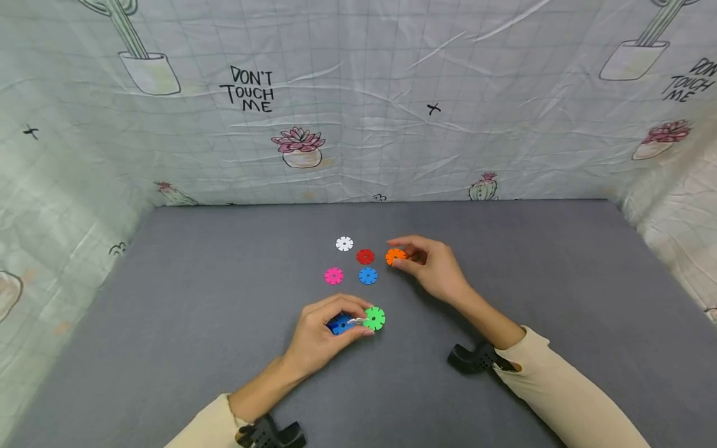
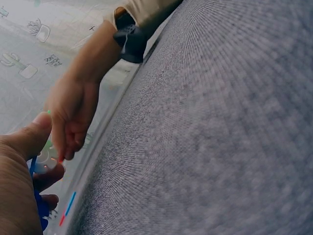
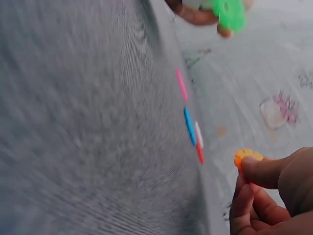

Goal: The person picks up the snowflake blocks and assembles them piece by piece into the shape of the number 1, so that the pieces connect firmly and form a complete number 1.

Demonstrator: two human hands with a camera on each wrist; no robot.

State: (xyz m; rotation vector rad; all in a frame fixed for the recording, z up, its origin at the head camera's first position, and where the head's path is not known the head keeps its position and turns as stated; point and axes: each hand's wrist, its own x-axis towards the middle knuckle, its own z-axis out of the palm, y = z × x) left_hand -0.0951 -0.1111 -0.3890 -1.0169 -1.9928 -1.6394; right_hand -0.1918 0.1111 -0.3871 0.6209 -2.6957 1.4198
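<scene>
My left hand (image 1: 320, 326) holds a small chain of notched plastic building discs, gripping it between thumb and fingers. In it a dark blue disc (image 1: 339, 323) sits inside the hand, a white disc (image 1: 356, 321) shows edge-on, and a green disc (image 1: 374, 318) faces up past the fingertips. Farther right, my right hand (image 1: 437, 267) pinches an orange notched disc (image 1: 394, 256) between thumb and fingers. The right wrist view shows the thumb pressed on the orange disc (image 3: 247, 155), with the green disc (image 3: 230, 13) at the top. Fingers partly cover the blue disc.
Between and beyond the hands lie several loose discs on the grey tabletop (image 1: 224, 267): white (image 1: 344, 243), red (image 1: 366, 256), pink (image 1: 333, 275) and light blue (image 1: 368, 275). A printed cloth (image 1: 364, 124) hangs along the table's back and sides.
</scene>
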